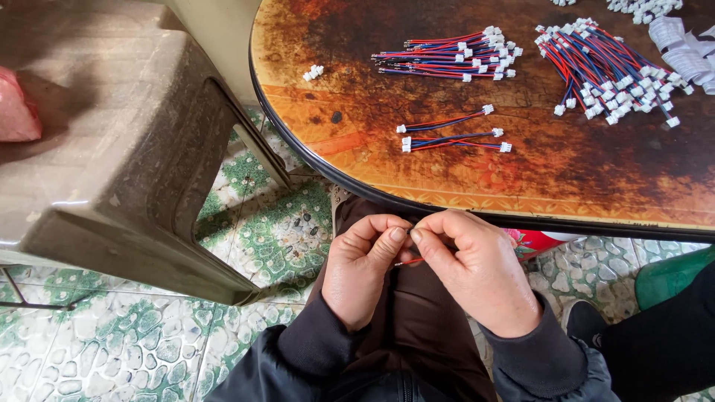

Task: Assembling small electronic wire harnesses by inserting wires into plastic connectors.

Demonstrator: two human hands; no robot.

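My left hand and my right hand meet over my lap, below the edge of the brown table. Both pinch a thin red wire between thumb and fingers; most of it is hidden in the hands. On the table just above lie two short red-and-blue wire leads with white plug ends. Farther back rest a bundle of the same leads and a bigger heap at the right.
A grey plastic stool stands at the left on the green patterned tile floor. A loose white connector lies near the table's left edge. White folded strips sit at the far right. A green object is under the table.
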